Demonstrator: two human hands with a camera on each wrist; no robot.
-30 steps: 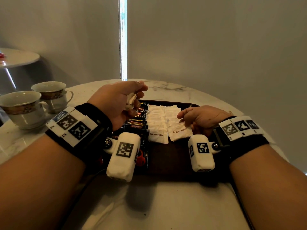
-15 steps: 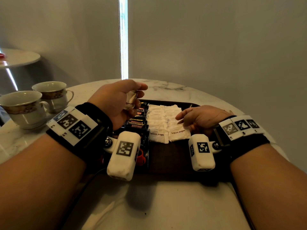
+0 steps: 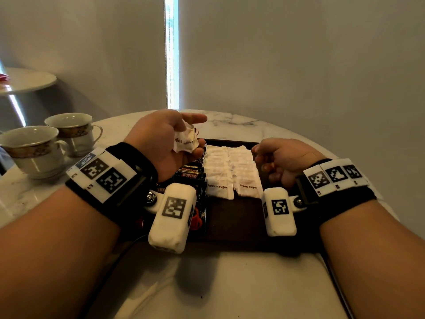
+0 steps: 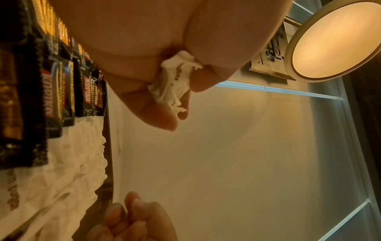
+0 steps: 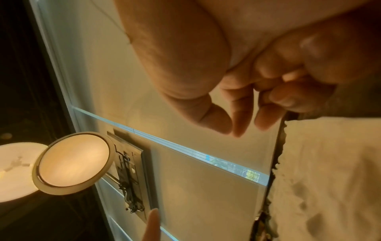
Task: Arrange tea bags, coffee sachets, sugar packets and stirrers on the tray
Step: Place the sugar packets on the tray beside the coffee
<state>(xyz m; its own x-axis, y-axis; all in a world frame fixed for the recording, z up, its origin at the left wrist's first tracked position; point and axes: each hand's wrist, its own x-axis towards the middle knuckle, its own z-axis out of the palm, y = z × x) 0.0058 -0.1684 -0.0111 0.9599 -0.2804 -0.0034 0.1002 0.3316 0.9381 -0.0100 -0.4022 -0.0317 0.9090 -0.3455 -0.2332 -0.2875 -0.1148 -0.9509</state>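
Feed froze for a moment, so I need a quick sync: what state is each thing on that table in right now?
left hand: raised over the tray, holds a crumpled sugar packet
right hand: fingers loosely curled, empty
brown sugar packets: laid flat in two overlapping rows
coffee sachets: overlapped in a row, left of the sugar
tray: flat on table, near part bare
two cups: upright

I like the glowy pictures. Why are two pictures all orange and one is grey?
Head view: cool, dim daylight from a bright slit between grey blinds. Both wrist views tilt up at a glowing round ceiling lamp, tinting everything orange. In the left wrist view the crumpled white sugar packet looks sharp; the near palm is blurry.
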